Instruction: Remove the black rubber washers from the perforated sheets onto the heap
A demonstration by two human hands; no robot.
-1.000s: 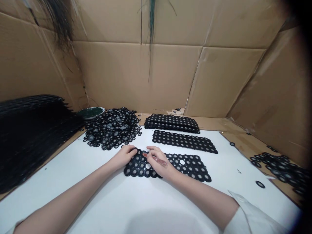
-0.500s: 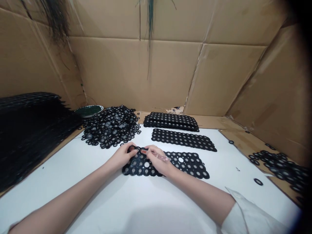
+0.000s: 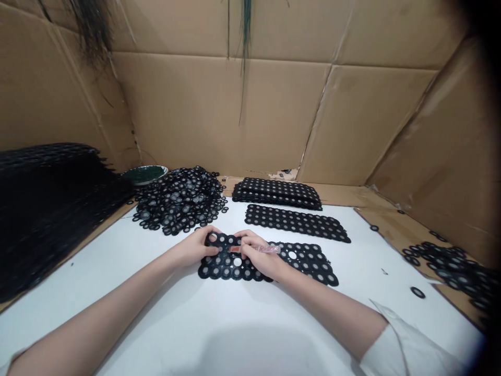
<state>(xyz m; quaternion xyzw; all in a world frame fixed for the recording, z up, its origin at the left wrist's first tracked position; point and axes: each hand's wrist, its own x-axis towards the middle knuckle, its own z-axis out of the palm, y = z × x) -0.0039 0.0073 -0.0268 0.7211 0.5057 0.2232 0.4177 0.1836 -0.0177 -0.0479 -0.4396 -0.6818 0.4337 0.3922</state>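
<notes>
A black sheet of joined rings [image 3: 227, 272] lies on the white table in front of me, its far left edge lifted a little. My left hand [image 3: 197, 247] pinches its upper left corner, thumb on top and fingers behind. A slim tool with a clear pinkish handle and an orange-red end [image 3: 270, 249] is held in my right hand [image 3: 256, 255], over the sheet's middle. Its tip points left, close to the rings; its exact kind cannot be made out. Two holes in the sheet show bright white. My right hand hides part of the sheet.
A heap of loose black rings [image 3: 180, 201] lies at back left, beside a dish with dark green contents [image 3: 144, 175]. Behind stand another ring sheet [image 3: 295, 222] and a stack of sheets [image 3: 276, 193]. A tall black stack [image 3: 47, 209] fills the left; more rings [image 3: 457, 269] lie right.
My left thumb has drawn back toward me along the sheet. My right hand and the tool have shifted slightly right, and more of the sheet's far edge shows. The whole view has shifted slightly.
</notes>
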